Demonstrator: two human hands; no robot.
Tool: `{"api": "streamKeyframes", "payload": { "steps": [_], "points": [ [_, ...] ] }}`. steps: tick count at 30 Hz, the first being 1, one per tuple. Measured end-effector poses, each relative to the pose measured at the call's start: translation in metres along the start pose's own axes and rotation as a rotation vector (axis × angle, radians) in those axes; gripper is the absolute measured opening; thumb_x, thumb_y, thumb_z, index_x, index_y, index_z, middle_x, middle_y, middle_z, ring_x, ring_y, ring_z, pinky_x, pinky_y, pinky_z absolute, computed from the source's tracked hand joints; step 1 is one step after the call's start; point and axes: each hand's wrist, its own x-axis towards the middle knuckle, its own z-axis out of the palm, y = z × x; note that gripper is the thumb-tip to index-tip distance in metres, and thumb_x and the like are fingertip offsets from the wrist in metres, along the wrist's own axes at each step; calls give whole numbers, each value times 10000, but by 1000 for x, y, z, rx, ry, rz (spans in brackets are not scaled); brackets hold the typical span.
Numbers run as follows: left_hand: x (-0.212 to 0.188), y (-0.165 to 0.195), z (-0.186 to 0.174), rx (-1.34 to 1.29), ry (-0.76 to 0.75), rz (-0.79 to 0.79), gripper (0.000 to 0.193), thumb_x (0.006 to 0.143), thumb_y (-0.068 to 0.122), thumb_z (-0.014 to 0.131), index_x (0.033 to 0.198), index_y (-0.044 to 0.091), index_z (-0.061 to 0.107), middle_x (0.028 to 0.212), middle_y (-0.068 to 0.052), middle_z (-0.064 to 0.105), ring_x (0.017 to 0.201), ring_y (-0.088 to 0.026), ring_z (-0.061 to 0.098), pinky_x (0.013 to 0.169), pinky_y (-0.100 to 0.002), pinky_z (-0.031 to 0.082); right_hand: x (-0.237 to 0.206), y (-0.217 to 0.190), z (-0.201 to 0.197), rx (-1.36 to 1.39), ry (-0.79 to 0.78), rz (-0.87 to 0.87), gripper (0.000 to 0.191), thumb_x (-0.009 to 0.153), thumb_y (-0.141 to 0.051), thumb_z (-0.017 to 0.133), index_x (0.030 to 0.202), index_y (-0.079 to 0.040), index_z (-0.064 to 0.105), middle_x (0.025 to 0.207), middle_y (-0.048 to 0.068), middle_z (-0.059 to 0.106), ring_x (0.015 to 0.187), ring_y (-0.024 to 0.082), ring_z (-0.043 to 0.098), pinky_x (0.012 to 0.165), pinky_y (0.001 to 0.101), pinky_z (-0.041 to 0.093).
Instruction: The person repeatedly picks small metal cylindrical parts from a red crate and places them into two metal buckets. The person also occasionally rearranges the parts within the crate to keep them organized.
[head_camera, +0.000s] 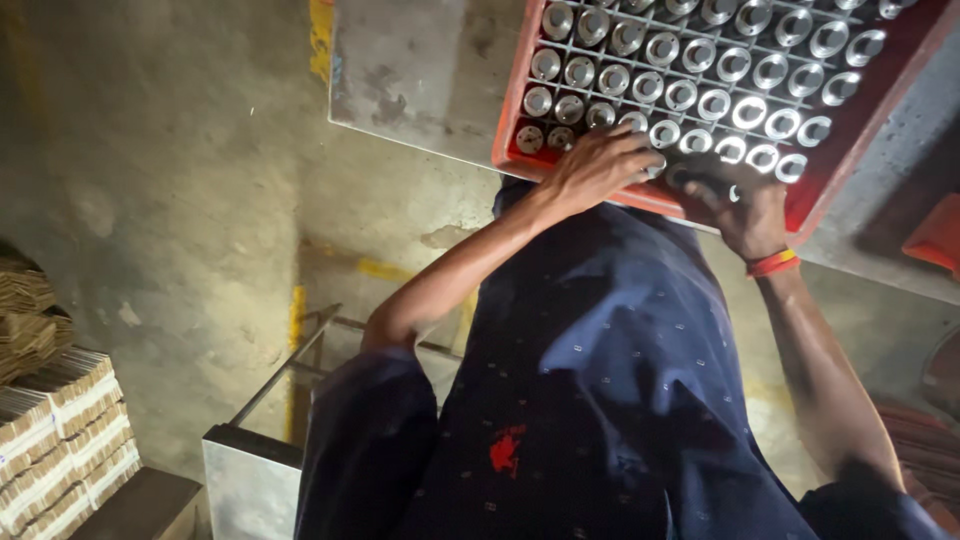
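Our dark blue shirt (600, 400) hides the tabletop's (420, 70) near edge, while our left hand (600, 165) lies loosely spread on the red tray's (860, 130) metal cylinders (715, 100), and our right hand (745, 210) pinches something too dark to identify.

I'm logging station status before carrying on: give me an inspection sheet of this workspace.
Surface: grey metal table, scuffed.
Job's things: red tray with a grid of round metal parts, near-edge cells partly hidden.
Clutter: orange object at the table's right edge.
Hands: left hand resting on the tray's near rows; right hand at the tray's near edge, grasp unclear, orange wristband.
Cables: nothing seen.
Surroundings: concrete floor, stacked cardboard, metal frame.
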Motion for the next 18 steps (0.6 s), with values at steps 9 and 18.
{"api": "streamKeyframes", "payload": {
  "steps": [9, 18],
  "points": [
    [36, -16, 26, 358, -208, 234, 194, 925, 229, 695, 1046, 78, 680, 1128, -87, 642, 986, -252, 646, 748, -439, 561, 8, 32, 13, -349, -11, -237, 223, 910, -201, 792, 1112, -106, 776, 1001, 126, 739, 891, 324, 653, 752, 437, 530],
    [27, 19, -14, -617, 221, -119, 388, 1004, 476, 680, 1190, 135, 675, 1009, -33, 739, 931, -173, 720, 824, -358, 564, -16, 56, -27, 635, 254, 119, 350, 1178, -385, 655, 1357, -84, 641, 1167, 95, 699, 1018, 202, 687, 912, 317, 561]
  ]
}}
